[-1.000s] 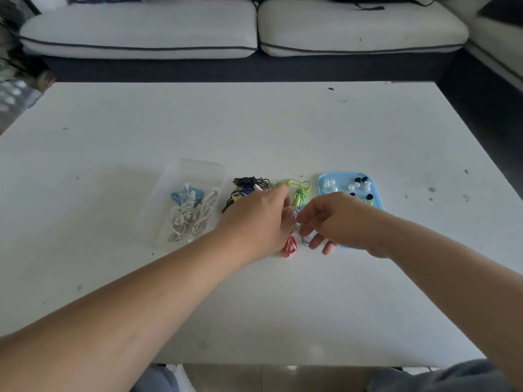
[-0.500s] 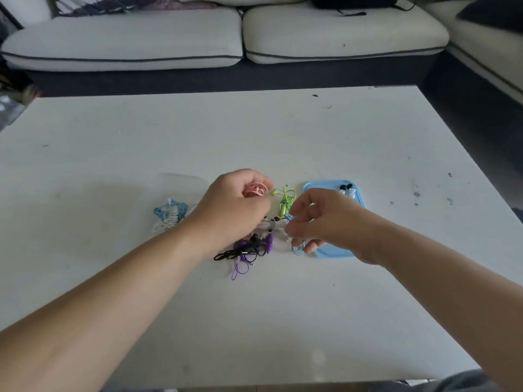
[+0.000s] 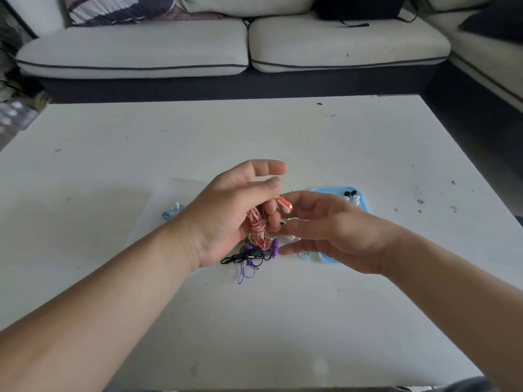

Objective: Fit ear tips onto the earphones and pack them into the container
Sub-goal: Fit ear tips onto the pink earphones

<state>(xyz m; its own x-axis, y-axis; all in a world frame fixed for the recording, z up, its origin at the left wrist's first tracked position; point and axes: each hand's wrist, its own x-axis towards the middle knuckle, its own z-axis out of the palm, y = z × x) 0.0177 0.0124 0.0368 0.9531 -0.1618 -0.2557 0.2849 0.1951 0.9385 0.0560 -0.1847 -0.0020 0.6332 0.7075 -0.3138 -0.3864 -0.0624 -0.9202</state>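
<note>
My left hand (image 3: 235, 213) holds a coiled red-and-white earphone (image 3: 258, 230) above the table, with one red-white earbud (image 3: 285, 205) sticking out past the thumb. My right hand (image 3: 334, 230) is beside it, fingers extended and relaxed toward the earbud, holding nothing that I can see. Below the hands lie black and purple earphones (image 3: 250, 256) in a tangle. A blue tray (image 3: 325, 257) with black and white ear tips (image 3: 351, 196) sits behind my right hand. A clear container (image 3: 167, 205) with a blue earphone in it lies to the left, partly hidden by my left arm.
The white table (image 3: 283, 321) spreads wide around the small pile. A pale sofa (image 3: 226, 49) stands beyond the far edge, and a dark floor gap runs along the right side.
My left hand lifted the red-and-white earphone out of the pile and turned palm up. My right hand opened its fingers beside the earbud.
</note>
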